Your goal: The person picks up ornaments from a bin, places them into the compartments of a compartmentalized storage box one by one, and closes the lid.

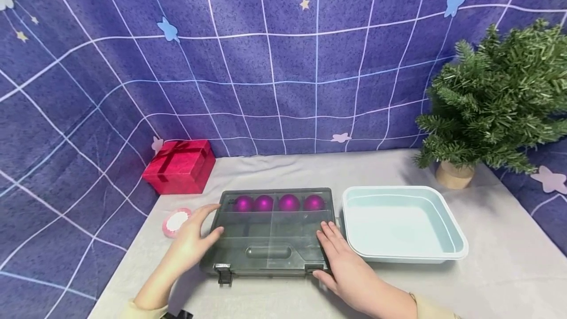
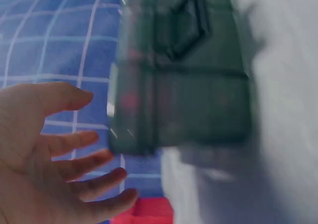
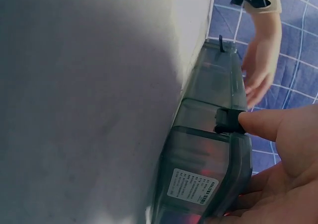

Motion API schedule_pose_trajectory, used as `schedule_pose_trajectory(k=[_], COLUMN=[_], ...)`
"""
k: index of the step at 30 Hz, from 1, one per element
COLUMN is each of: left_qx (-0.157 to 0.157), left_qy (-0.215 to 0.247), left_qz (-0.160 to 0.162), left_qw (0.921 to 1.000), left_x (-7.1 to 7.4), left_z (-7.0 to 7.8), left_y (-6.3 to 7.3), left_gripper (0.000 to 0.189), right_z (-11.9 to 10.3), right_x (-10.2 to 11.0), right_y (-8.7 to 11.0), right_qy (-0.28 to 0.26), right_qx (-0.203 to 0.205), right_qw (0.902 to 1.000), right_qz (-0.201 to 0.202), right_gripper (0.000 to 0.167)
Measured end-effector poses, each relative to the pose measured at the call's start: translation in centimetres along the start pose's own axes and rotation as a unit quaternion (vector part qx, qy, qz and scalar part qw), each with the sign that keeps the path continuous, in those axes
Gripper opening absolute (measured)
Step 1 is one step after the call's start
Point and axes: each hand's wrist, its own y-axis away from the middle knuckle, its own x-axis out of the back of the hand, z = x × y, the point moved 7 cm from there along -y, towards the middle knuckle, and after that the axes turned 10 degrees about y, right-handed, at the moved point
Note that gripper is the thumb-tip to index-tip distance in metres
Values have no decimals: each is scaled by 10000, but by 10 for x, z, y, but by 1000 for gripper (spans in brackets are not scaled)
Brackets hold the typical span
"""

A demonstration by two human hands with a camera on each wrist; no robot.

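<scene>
A dark translucent plastic storage case [image 1: 248, 228] lies flat on the table with its lid down. Several shiny magenta balls [image 1: 289, 203] sit in a row in its far compartments. The left front latch [image 1: 225, 275] hangs outward; the right latch [image 3: 228, 120] lies against the case. My right hand [image 1: 354, 272] rests on the lid's right edge, fingers straight, and its thumb touches the right latch. Beside the case's left edge is my left hand [image 1: 188, 240], fingers spread and holding nothing. The left wrist view, blurred on the case, shows a gap between that hand [image 2: 54, 154] and it.
Right of the case stands a pale blue tray [image 1: 403, 252]. A small artificial fir tree [image 1: 491, 97] is at the back right. At the back left is a red gift box [image 1: 179, 169], with a pink-and-white roll [image 1: 177, 222] before it. A blue grid-patterned cloth [image 1: 292, 63] hangs behind.
</scene>
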Motion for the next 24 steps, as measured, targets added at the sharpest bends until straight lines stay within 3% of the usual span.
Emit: schedule_pose_trajectory(k=[2, 4, 6, 8, 10, 11, 14, 18, 21, 24], left_qx=[594, 1278, 1929, 2389, 2614, 2652, 2676, 2613, 2570, 2551], left_qy=[416, 1076, 1834, 2515, 2908, 3008, 3250, 3416, 3378, 3311], left_qz=[-159, -494, -779, -943, -969, -964, -936, -893, -860, -856], left_qw=[9972, 9847, 9608, 9332, 9153, 9110, 9022, 8984, 9014, 9044], left_x=[1, -4, -11, -17, -20, -21, -21, -23, -23, -24], left_z=[-17, -34, -47, -55, -61, -62, -64, -65, -64, -63], left_y=[2, 7, 12, 17, 19, 19, 20, 20, 20, 21], left_gripper=[60, 67, 74, 78, 81, 81, 82, 82, 82, 82], right_z=[1, 1, 2, 2, 1, 1, 2, 3, -1, -16], right_x=[-1, -2, -2, -2, -1, -1, -2, -1, 3, 14], right_y=[0, 0, 1, 0, 0, 0, -1, -2, -3, -5], right_qy=[26, 52, 50, 58, 33, 39, 54, 107, 271, 525], right_qx=[-29, -66, -90, -113, -88, -86, -143, -315, -343, -16], right_qw=[10000, 10000, 9999, 9999, 10000, 10000, 9999, 9993, 9987, 9986], right_qz=[-12, -34, -39, -44, 1, 11, 1, -152, -272, -90], right_gripper=[73, 74, 74, 75, 75, 75, 76, 77, 79, 78])
